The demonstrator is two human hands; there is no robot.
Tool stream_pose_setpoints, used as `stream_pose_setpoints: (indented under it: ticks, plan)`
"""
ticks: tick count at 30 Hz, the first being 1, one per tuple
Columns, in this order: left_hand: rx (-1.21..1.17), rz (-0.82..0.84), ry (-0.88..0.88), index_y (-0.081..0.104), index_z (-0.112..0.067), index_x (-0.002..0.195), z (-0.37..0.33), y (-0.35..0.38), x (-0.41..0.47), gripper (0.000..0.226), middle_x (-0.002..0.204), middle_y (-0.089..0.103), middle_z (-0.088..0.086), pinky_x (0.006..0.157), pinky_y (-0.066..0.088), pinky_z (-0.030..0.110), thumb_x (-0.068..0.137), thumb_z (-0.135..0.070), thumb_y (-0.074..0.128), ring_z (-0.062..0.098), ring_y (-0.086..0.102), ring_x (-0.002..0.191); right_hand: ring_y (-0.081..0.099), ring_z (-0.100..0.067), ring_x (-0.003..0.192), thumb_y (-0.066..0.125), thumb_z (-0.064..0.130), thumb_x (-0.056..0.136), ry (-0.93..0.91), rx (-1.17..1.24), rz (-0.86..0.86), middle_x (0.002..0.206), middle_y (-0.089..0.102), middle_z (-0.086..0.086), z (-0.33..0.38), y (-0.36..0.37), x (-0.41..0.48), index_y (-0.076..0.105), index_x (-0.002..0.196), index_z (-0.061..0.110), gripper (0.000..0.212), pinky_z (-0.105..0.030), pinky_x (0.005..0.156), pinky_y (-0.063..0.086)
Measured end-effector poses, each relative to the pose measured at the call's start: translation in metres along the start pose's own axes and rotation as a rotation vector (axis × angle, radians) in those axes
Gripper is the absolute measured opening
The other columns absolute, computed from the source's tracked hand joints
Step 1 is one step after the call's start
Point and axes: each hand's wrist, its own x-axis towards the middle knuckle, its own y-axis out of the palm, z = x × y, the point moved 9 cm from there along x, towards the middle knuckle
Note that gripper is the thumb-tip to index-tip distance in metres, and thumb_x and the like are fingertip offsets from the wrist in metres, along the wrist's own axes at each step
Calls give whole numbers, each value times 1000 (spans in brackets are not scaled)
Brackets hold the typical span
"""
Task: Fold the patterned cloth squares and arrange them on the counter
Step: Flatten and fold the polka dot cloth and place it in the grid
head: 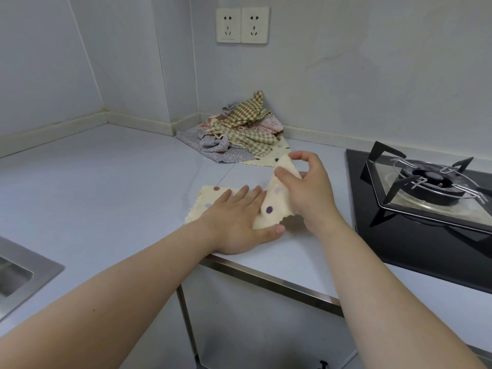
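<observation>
Near counter (111, 182) front edge: dotted cream cloth (269, 206) mid-fold; left hand (237, 219) pressing it flat, fingers straight, together; right hand (306, 190) pinching raised corner; next, likely carry corner across, align edges; unfolded pile (239, 129) waits behind.

Light: even, cool, diffuse, moderately bright; no source in frame. A soft brownish shadow lies on the counter (106, 182) under my right hand (308, 193) and the lifted flap of the dotted cloth (271, 206). Small glints on the hob (412, 243), at its wire ring and glass. Wide-angle bend: wall seams and counter edge curve toward the borders, and my forearms look stretched at the bottom. Detail slightly soft and smeared throughout; check pattern on the cloth pile (239, 129) still legible.
</observation>
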Motion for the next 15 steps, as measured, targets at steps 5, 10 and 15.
stream_pose_setpoints:
  ticks: [5, 10, 15]
  plan:
    - [14, -49, 181, 13, -35, 159, -27, -2, -3, 94, 169, 11, -2, 125, 6, 49, 83, -90, 14, 17, 2, 155, 71, -21, 66, 70, 16, 94, -19, 131, 171, 68, 69, -3, 8, 17, -6, 57, 128, 33, 40, -29, 53, 52]
    - [-580, 225, 199, 35, -37, 148, -14, -20, -11, 78, 151, 44, -15, 123, 20, 42, 82, -68, 61, 18, 28, 148, 74, -27, 76, 74, 16, 90, 52, 193, 167, 77, 72, -6, 0, 16, -3, 58, 125, 38, 44, -44, 67, 59]
    - [-1372, 112, -49, 46, -21, 147, 25, -40, -8, 83, 126, 70, 4, 99, 50, 39, 82, -71, 59, 22, 68, 115, 68, -23, 69, 75, 23, 90, 90, 202, 321, 80, 74, -7, -3, 34, -6, 52, 136, 39, 54, -32, 53, 48]
